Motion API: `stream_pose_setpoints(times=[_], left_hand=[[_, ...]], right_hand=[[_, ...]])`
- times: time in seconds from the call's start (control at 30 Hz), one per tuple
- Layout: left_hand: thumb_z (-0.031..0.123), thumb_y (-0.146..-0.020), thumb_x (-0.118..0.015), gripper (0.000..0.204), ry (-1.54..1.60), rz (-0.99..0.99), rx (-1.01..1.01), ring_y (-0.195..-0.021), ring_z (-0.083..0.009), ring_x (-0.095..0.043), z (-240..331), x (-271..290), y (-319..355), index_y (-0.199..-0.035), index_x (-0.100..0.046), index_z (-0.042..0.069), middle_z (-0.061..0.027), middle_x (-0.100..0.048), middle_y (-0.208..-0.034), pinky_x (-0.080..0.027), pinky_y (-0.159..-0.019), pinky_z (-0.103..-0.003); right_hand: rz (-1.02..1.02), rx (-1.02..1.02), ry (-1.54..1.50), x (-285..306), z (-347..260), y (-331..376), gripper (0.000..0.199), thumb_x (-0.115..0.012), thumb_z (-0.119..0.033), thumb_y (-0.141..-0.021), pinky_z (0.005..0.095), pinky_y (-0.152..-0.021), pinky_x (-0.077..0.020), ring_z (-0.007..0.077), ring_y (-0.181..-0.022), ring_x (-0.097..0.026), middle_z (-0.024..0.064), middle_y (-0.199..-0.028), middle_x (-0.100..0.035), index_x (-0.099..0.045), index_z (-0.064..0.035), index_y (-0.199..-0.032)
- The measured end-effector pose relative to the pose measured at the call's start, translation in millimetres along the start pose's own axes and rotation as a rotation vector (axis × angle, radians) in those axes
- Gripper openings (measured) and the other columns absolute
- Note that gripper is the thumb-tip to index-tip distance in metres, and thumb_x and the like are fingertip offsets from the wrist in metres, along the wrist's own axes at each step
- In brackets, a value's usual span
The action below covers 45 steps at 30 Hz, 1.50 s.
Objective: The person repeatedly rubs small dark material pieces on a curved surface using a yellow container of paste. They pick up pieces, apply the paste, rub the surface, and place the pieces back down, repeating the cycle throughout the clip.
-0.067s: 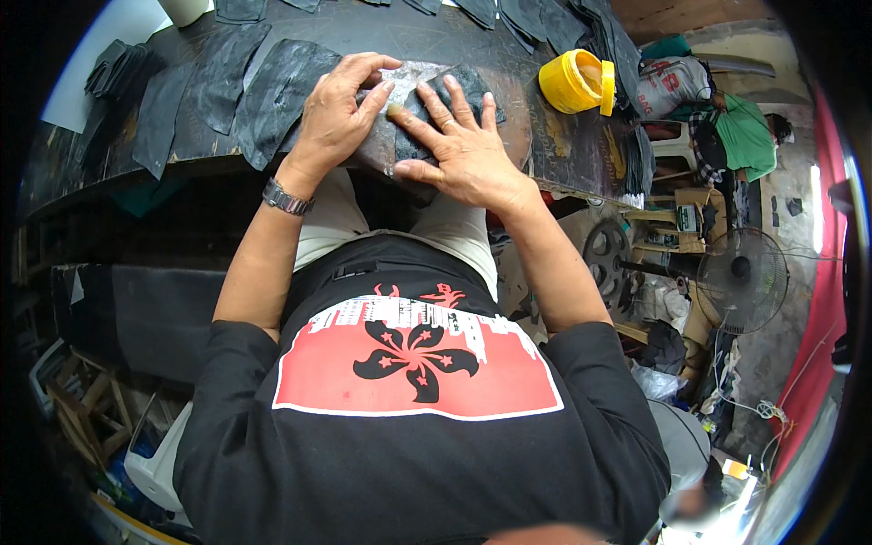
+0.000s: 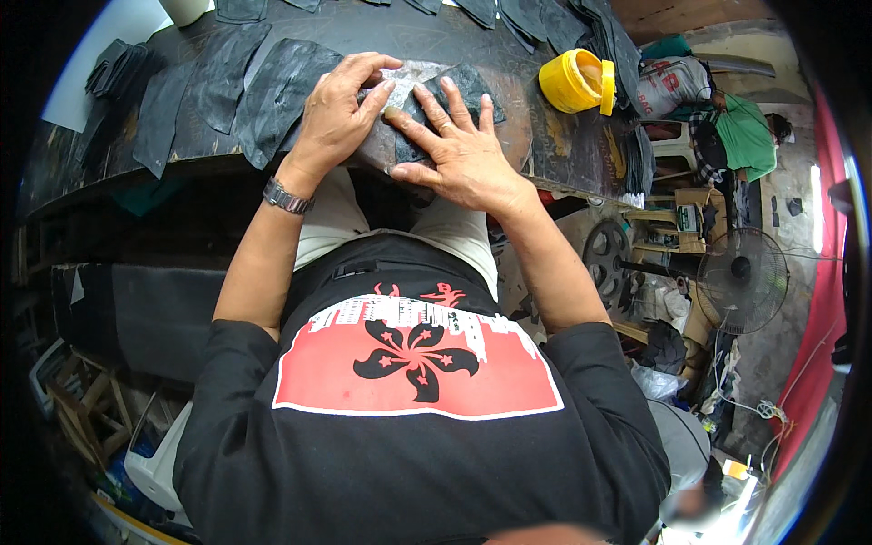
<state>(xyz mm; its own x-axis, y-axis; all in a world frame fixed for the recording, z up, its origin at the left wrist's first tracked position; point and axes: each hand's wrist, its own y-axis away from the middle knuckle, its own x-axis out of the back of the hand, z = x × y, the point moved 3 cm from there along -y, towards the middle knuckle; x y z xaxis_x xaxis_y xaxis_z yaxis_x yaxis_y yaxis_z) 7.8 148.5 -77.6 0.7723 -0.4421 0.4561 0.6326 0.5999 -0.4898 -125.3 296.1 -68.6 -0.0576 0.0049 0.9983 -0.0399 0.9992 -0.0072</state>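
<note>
My right hand [image 2: 468,159] lies flat with spread fingers on a dark, leather-like piece [image 2: 468,84]. That piece rests on a worn greyish slab [image 2: 516,127] at the near edge of the table. Beside it, my left hand [image 2: 336,113] rests at the slab's left side, its thumb held apart from the bent fingers. Nothing shows between them, though the fingertips' undersides are hidden. Just left of that hand is a large dark sheet [image 2: 280,95], partly covered by the wrist.
More dark cut pieces [image 2: 218,86] lie to the left, with a stack [image 2: 123,68] at the far left. An open yellow tub [image 2: 568,82] stands right of the slab. Off the table's right side are a standing fan [image 2: 740,280] and a person in green [image 2: 747,145].
My right hand has shifted very slightly to the left on the dark piece. The left hand stays in place.
</note>
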Motion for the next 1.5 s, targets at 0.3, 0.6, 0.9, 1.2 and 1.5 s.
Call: stream_pose_setpoints(times=[0.3,0.6,0.9,1.2,1.5], left_hand=[[0.025,-0.098,-0.061,0.025,-0.119,0.011,-0.08,-0.108,-0.0248,-0.066,0,-1,-1,-0.118,-0.07,0.014,-0.0055,-0.069,-0.117,-0.048,-0.093,-0.039],[0.035,-0.096,-0.064,0.025,-0.279,-0.065,-0.166,-0.114,-0.0236,-0.063,-1,-6,-4,-0.105,-0.077,0.015,-0.0024,-0.069,-0.119,-0.045,-0.097,-0.04],[0.034,-0.098,-0.062,0.026,-0.329,-0.117,-0.151,-0.116,-0.0238,-0.061,0,-6,-5,-0.106,-0.077,0.014,-0.0027,-0.068,-0.123,-0.044,-0.098,-0.039],[0.033,-0.094,-0.068,0.023,-0.342,-0.108,-0.127,-0.115,-0.0228,-0.062,6,-6,-6,-0.103,-0.076,0.014,-0.0007,-0.07,-0.118,-0.044,-0.097,-0.039],[0.038,-0.095,-0.067,0.034,-0.178,-0.12,-0.011,-0.113,-0.0239,-0.063,-1,-3,-13,-0.122,-0.071,0.018,-0.0016,-0.069,-0.12,-0.044,-0.099,-0.038]], right_hand=[[0.129,0.027,-0.589,17,-1,25,0.039,-0.055,-0.048,-0.101,0.0662,-0.119,-0.0017,0.0374,-0.155,-0.019,0.0112,-0.158,-0.046,-0.072,-0.0277,-0.13],[0.238,-0.049,0.108,5,-9,44,0.065,-0.057,-0.065,-0.09,0.0751,-0.114,-0.0112,0.0367,-0.153,-0.024,0.0147,-0.157,-0.041,-0.054,-0.032,-0.147],[0.291,0.056,-0.22,24,-16,57,0.048,-0.066,-0.056,-0.091,0.0697,-0.117,-0.0116,0.0374,-0.151,-0.028,0.0134,-0.155,-0.046,-0.071,-0.0277,-0.129],[0.347,-0.457,-0.207,-3,48,33,0.073,-0.045,-0.065,-0.1,0.0712,-0.118,-0.0057,0.041,-0.156,-0.011,0.0212,-0.163,-0.031,-0.048,-0.0153,-0.153],[0.315,-0.322,-0.112,-2,54,27,0.078,-0.037,-0.074,-0.098,0.0715,-0.118,0.001,0.0395,-0.157,-0.005,0.0177,-0.168,-0.024,-0.045,-0.0215,-0.155]])
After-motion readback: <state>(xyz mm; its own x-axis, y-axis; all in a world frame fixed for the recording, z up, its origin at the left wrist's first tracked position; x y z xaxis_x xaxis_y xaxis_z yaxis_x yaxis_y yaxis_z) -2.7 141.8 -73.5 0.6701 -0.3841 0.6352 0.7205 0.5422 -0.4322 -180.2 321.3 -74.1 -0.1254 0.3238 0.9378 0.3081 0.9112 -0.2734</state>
